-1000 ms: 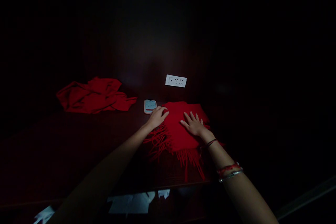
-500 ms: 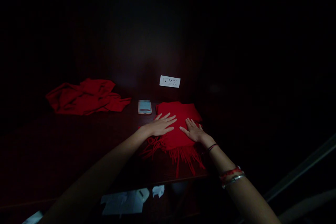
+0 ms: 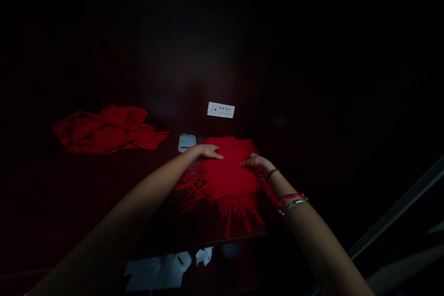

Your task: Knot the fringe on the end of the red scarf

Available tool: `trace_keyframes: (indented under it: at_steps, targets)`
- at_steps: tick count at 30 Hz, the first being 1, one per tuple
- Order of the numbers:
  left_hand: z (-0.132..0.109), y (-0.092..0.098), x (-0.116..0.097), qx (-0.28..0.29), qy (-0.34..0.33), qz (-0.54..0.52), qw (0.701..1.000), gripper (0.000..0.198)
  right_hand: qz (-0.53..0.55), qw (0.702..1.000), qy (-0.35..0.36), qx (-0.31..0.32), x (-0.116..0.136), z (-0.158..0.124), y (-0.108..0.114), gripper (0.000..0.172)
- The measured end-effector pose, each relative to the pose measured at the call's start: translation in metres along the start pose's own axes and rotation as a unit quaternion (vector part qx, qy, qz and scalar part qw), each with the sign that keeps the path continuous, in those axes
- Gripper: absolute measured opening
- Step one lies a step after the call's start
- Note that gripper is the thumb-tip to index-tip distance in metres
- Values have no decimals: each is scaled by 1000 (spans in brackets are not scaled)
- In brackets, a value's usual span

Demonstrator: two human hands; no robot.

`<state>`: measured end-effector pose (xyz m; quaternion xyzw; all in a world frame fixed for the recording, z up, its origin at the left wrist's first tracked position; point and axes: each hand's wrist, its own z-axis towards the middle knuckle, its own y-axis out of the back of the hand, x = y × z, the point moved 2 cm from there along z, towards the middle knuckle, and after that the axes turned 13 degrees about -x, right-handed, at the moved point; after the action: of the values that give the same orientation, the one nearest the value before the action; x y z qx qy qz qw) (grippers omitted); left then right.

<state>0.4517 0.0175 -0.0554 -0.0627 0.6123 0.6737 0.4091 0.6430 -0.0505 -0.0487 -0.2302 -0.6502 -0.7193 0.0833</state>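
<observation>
A folded red fringed scarf [image 3: 231, 175] lies on the dark tabletop [image 3: 104, 185], its tassels spread toward the front edge and out to the left. My left hand [image 3: 211, 151] is closed at the scarf's left edge, thumb on top and the other fingers mostly hidden, gripping the cloth. My right hand [image 3: 254, 161] is closed at the right edge, its fingertips pinching the cloth, with bracelets on that arm. A lit phone [image 3: 187, 142] lies just left of the scarf, partly behind my left wrist.
A crumpled red cloth [image 3: 107, 130] lies at the left back. A white socket plate [image 3: 221, 110] is on the wall behind the scarf. Below the front edge are pale papers [image 3: 156, 272] and a small white scrap [image 3: 204, 255]. A pale bar [image 3: 398, 210] slants at the right.
My hands were spread flat on the scarf; now their fingers are drawn in at its two side edges. More fringe shows on both sides. The view has shifted slightly.
</observation>
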Motion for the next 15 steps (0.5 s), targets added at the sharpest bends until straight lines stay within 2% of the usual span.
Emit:
trace_keyframes:
  at_steps: [6,8,10,13,15]
  targets:
    - [18,2,-2,74,28,-4,997,27,35,998,-6,49,-2,13,-5,38]
    - [19,1,-4,84,20,-13,996,25,42,997,-1,59,-2,15,-4,47]
    - [19,2,-7,82,3,-22,996,24,48,997,13,55,2,16,0,65]
    - [16,7,-18,91,-30,-25,995,24,9,993,115,22,18,18,13,90]
    - [11,15,-31,114,-52,3,992,28,-35,978,205,22,34,19,22,93]
